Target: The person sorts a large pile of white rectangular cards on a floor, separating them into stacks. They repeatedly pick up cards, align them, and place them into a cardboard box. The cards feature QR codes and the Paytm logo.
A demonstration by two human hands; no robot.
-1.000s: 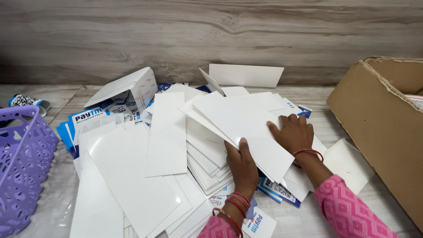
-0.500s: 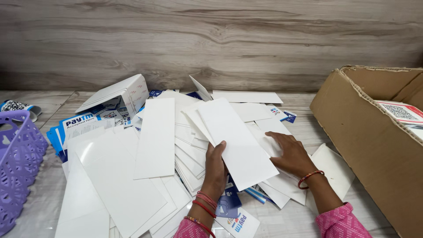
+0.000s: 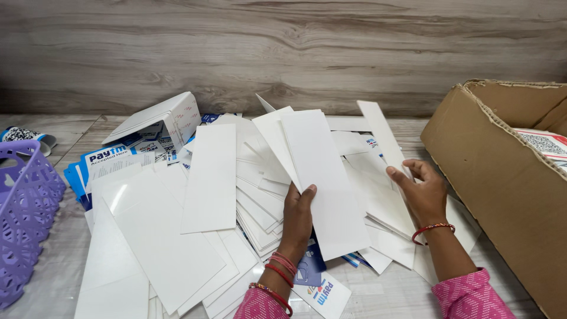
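My left hand (image 3: 297,214) grips a fanned stack of white cards (image 3: 313,171) by its lower edge, thumb on top, above the heap of cards (image 3: 177,236) on the table (image 3: 401,295). My right hand (image 3: 422,192) pinches one narrow white card (image 3: 383,136) just right of that stack. Right of the heap, the cardboard box (image 3: 490,177) holds a printed sheet (image 3: 546,145); left of it, I cannot tell what the purple basket (image 3: 26,218) holds.

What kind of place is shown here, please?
Probably a small packing or sorting workspace, on the floor beside a wood-pattern wall: a heap of white cards, an open cardboard box and a purple plastic basket.
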